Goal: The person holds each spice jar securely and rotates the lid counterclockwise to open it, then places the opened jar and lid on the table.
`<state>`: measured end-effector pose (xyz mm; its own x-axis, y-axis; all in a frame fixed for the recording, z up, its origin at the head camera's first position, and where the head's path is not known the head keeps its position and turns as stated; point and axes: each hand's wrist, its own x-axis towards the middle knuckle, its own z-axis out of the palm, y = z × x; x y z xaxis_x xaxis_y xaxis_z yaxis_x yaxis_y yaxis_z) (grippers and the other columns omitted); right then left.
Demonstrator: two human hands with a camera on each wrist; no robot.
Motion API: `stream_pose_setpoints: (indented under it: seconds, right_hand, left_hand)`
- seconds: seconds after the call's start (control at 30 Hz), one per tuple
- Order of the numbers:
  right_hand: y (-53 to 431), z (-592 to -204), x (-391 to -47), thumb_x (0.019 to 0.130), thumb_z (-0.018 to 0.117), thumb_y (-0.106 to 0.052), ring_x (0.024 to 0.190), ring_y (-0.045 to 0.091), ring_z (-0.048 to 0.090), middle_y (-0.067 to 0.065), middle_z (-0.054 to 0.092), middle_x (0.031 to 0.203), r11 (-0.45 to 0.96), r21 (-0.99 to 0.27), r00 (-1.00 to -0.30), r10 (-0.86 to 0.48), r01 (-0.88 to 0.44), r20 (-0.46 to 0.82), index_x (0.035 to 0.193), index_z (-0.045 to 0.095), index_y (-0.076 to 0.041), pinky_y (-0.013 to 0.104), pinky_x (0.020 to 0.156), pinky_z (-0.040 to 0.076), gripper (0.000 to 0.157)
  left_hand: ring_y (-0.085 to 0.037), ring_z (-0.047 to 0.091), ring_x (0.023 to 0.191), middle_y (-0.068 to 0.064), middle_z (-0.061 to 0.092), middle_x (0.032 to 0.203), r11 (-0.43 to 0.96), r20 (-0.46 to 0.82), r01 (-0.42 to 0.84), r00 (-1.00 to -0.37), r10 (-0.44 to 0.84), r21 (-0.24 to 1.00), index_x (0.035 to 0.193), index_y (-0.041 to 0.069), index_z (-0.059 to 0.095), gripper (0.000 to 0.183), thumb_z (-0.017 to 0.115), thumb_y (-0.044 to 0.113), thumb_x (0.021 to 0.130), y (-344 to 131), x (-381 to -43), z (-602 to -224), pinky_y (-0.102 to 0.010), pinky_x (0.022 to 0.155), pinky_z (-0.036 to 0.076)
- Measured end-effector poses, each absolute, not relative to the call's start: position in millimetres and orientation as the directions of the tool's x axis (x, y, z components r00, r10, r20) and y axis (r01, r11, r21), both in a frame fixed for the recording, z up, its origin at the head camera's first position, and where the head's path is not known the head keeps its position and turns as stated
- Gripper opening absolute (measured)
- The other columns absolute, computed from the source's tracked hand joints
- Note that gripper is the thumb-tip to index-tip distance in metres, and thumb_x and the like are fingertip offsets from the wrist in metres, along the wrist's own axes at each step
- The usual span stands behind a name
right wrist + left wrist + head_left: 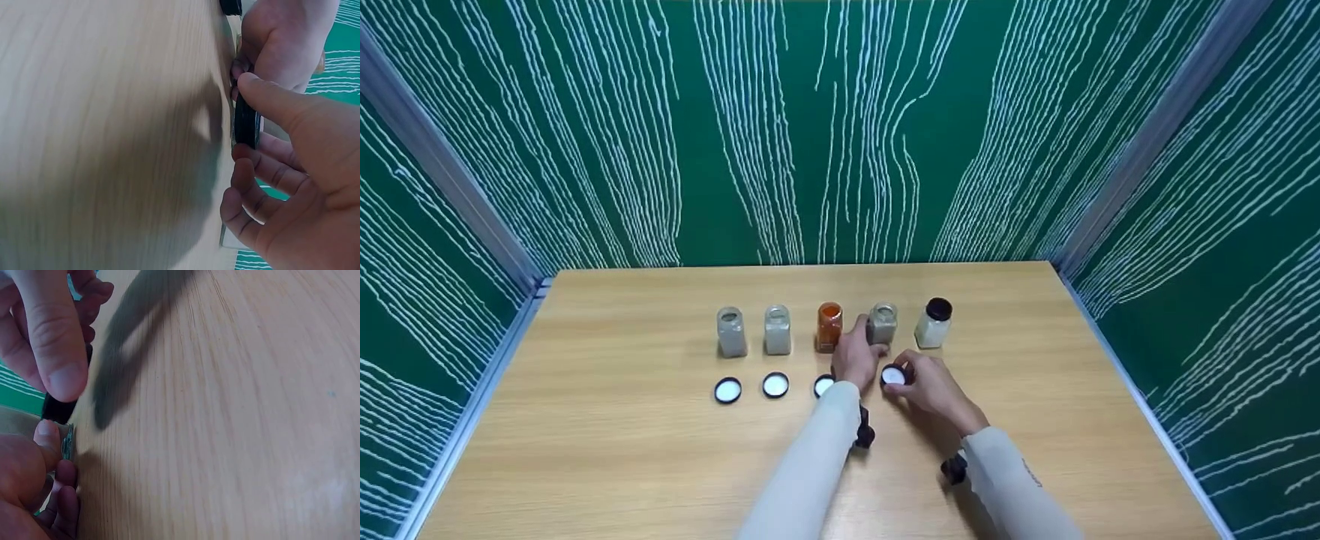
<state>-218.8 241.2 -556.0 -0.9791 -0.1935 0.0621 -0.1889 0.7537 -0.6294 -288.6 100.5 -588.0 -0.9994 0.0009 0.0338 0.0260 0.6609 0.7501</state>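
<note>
My left hand grips the lower part of a square glass jar with grey-green contents and no lid on; the jar stands upright on the table. Between thumb and fingers, my right hand pinches a black screw lid by its edge, its white inside facing up. In the right wrist view this lid is held on edge-side just off the wood, with the left hand behind it. The left wrist view shows a sliver of the jar's glass at the fingers.
Left of the gripped jar stand an orange-red spice jar and two pale uncapped jars. Rightmost is a white-filled jar with its black lid on. Upturned lids lie in front of the uncapped jars, one partly behind the left wrist.
</note>
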Motion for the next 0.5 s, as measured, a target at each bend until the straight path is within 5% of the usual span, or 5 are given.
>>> stream_pose_setpoints:
  seconds: [0.5]
  right_hand:
    - [227,-562,-229,0.079,0.089,-0.014,0.082,0.017,0.063,0.004,0.069,0.088,0.763,-0.636,-0.981,-0.19,-0.118,-0.046,0.1,0.069,-0.004,0.039,0.08,0.054,0.03]
  left_hand:
    - [-0.03,0.069,0.106,-0.01,0.073,0.118,0.654,0.01,0.014,-1.0,0.01,0.756,0.139,0.023,0.056,0.055,0.079,0.025,0.09,100,-286,-584,-0.047,0.087,0.054]
